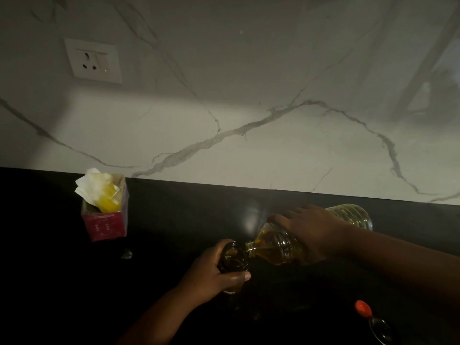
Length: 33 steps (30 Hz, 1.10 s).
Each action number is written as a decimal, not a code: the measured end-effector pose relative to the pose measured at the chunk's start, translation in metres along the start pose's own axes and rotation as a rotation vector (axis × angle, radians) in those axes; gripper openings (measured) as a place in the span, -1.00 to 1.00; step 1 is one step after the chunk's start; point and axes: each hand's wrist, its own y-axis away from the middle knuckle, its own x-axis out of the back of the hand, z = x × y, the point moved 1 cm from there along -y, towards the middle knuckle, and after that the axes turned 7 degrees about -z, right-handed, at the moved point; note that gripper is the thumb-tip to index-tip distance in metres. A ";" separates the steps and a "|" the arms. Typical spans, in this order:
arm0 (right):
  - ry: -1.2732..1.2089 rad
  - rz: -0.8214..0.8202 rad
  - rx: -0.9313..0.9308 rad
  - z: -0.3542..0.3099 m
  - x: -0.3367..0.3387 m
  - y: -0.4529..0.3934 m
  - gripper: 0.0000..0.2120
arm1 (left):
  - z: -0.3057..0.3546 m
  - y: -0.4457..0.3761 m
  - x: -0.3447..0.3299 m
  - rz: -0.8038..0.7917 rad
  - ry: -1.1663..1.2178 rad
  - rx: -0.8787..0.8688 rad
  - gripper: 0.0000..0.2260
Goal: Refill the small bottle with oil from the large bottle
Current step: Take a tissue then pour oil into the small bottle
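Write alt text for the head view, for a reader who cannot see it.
A person's right hand tips a large clear bottle of yellow oil so its mouth meets the open small dark bottle, which the left hand grips on a black counter. A red carton stuffed with tissue stands at left, an orange cap lies at lower right, and a marble wall with a socket rises behind.

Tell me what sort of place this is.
Most likely a home kitchen: a dark glossy countertop runs under a white grey-veined marble backsplash with a white wall socket, and cooking oil is being poured from a large clear plastic bottle.
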 end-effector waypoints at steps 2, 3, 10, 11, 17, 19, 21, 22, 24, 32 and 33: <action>-0.002 0.008 0.006 0.000 0.001 0.000 -0.05 | 0.000 0.000 0.000 -0.003 -0.003 0.001 -0.47; 0.000 0.010 0.009 0.000 0.001 0.000 -0.06 | 0.000 0.000 0.000 -0.002 -0.004 0.001 -0.46; 0.010 0.006 0.011 0.001 0.000 0.000 -0.04 | 0.002 0.000 -0.001 -0.006 -0.012 0.008 -0.46; 0.011 0.004 0.010 0.001 0.000 0.000 -0.04 | 0.002 0.000 -0.001 -0.008 -0.012 0.007 -0.48; 0.017 0.009 0.003 0.000 0.000 0.001 -0.05 | 0.002 0.000 -0.001 -0.006 -0.017 0.013 -0.43; 0.016 0.002 0.000 0.000 0.000 0.000 -0.04 | 0.002 0.000 -0.001 -0.008 -0.014 0.013 -0.45; 0.014 -0.004 -0.002 0.000 0.000 0.000 -0.03 | 0.003 0.000 -0.001 -0.008 -0.004 0.012 -0.46; 0.015 -0.002 -0.004 0.000 0.000 0.000 -0.03 | 0.003 0.001 -0.001 -0.005 -0.004 0.010 -0.46; 0.009 0.005 -0.003 0.000 0.000 0.000 -0.04 | 0.004 0.001 -0.001 -0.004 -0.002 0.004 -0.46; 0.012 0.013 -0.001 0.001 -0.002 -0.001 -0.04 | 0.002 0.001 -0.001 0.002 -0.004 -0.004 -0.36; 0.018 0.011 -0.004 0.001 -0.003 -0.002 -0.04 | 0.002 0.001 -0.002 0.001 -0.005 0.001 -0.37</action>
